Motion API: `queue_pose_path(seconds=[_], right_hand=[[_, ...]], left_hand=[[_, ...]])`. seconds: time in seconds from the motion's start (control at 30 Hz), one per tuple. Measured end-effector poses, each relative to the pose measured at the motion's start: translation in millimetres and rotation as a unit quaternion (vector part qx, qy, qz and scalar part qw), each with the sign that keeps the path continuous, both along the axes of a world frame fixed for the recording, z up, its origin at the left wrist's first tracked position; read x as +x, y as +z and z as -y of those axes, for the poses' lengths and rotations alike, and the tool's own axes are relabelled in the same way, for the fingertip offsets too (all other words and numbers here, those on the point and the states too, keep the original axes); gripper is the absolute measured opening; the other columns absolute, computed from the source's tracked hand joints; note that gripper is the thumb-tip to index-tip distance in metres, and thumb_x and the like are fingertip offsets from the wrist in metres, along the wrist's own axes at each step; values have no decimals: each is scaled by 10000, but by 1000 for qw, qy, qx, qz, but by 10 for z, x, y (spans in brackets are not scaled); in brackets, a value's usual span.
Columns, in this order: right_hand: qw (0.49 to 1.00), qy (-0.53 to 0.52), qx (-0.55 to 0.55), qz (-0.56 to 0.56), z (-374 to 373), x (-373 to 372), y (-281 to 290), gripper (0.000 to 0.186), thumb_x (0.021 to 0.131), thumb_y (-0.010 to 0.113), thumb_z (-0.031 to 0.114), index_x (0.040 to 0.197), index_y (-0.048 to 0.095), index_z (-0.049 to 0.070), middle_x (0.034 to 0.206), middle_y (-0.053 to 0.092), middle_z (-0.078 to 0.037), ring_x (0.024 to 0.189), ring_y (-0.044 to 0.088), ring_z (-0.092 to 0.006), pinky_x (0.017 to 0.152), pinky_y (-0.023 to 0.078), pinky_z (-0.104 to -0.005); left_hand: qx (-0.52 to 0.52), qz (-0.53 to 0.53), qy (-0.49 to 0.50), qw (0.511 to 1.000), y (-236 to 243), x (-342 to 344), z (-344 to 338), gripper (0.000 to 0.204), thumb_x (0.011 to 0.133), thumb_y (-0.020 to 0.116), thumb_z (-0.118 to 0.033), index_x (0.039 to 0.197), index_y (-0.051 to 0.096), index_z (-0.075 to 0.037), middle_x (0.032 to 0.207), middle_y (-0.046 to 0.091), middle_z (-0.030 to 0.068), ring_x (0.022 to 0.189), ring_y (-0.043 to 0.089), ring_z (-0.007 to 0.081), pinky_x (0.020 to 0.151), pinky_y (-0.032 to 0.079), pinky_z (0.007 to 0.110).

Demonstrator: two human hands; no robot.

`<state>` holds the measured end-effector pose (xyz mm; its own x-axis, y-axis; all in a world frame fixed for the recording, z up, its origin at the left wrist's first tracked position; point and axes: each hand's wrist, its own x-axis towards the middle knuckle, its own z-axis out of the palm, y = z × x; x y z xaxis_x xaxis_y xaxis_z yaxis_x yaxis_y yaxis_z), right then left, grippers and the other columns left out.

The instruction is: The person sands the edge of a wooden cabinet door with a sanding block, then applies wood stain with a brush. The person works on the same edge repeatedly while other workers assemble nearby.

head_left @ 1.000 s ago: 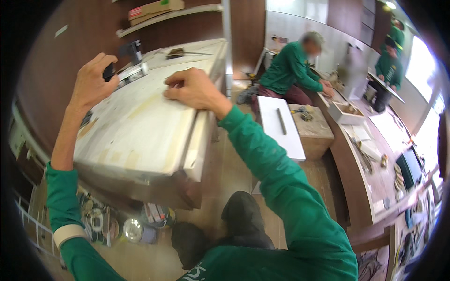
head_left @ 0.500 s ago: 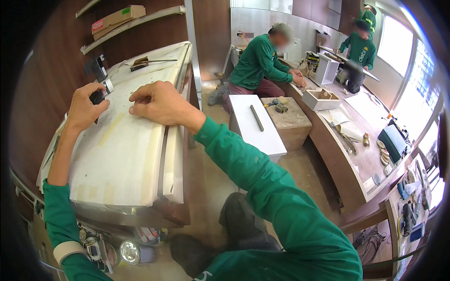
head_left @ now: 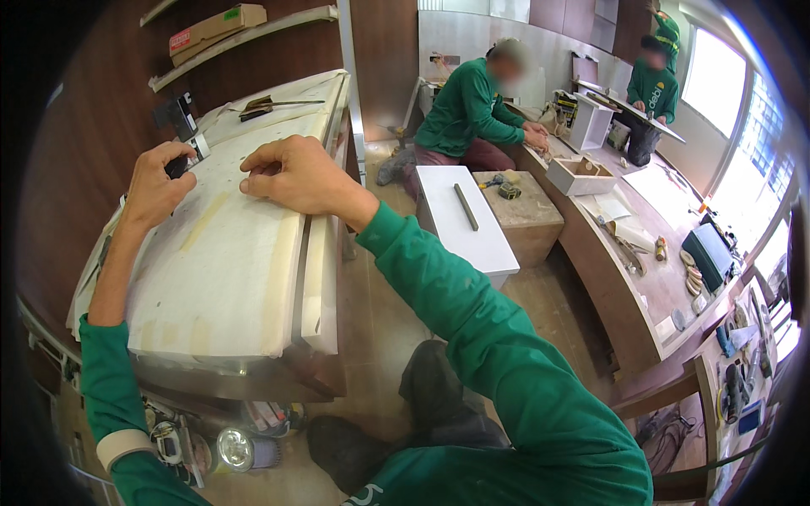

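My left hand (head_left: 160,184) is curled round a black handheld tool (head_left: 200,147) with a pale collar, its exact kind unclear. Just beyond stands a black boxy part (head_left: 175,116); whether it belongs to the tool is hard to make out. My right hand (head_left: 295,175) hovers over the cabinet top with thumb and fingertips drawn together in a pinch. Anything between them is too small or hidden to name. Both hands are above a cabinet top covered in whitish sheeting (head_left: 240,278) with strips of yellowish tape. At its far end lies a dark object with a thin rod (head_left: 261,107).
A cardboard box (head_left: 218,34) sits on the wall shelf. To the right are a white panel (head_left: 456,232) with a dark strip (head_left: 466,207), a wooden box (head_left: 531,223) bearing a drill (head_left: 508,191), and a cluttered bench (head_left: 616,278). A co-worker (head_left: 468,110) kneels there; others work behind.
My hands keep nearly the same pose over the cabinet, while the view has shifted slightly. At the back right, a co-worker's arms have moved at a board.
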<state>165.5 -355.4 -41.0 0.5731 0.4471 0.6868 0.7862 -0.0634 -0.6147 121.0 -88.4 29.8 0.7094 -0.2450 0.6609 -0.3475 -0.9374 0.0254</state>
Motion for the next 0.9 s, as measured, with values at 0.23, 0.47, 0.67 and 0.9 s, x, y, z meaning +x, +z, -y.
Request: queue_pose_path(seconds=[0.23, 0.47, 0.67, 0.9], right_hand=[[1000, 6, 8, 0, 10, -11, -12, 387, 825, 782, 264, 1083, 758, -24, 944, 759, -187, 884, 723, -237, 834, 560, -331], [985, 152, -54, -69, 169, 152, 162, 563, 908, 693, 455, 1213, 716, -17, 1094, 754, -189, 993, 717, -254, 935, 533, -348], [917, 313, -29, -247, 657, 542, 713, 1030, 966, 301, 785, 1514, 383, -84, 1423, 455, -434, 1342, 516, -475, 1147, 424, -441], [915, 271, -101, -281, 1586, 430, 630, 1129, 893, 330, 872, 1545, 353, -49, 1458, 483, -355, 1331, 551, -392, 1142, 422, -442]], left_hand=[[-16, -5, -10, 1000, -16, -36, 66, 329, 717, 668, -123, 1013, 661, 22, 851, 618, 164, 767, 582, 271, 727, 482, 367], [3, 8, 9, 1000, -42, -32, -18, 346, 700, 683, -163, 991, 683, 25, 845, 652, 185, 761, 617, 293, 744, 494, 384], [-14, -24, 30, 999, -8, -39, 166, 345, 699, 682, -174, 977, 685, 30, 858, 656, 186, 783, 629, 301, 753, 500, 389], [-2, 0, 15, 1000, -29, -19, 29, 356, 699, 679, -162, 993, 675, 37, 859, 651, 195, 788, 627, 315, 764, 498, 386]])
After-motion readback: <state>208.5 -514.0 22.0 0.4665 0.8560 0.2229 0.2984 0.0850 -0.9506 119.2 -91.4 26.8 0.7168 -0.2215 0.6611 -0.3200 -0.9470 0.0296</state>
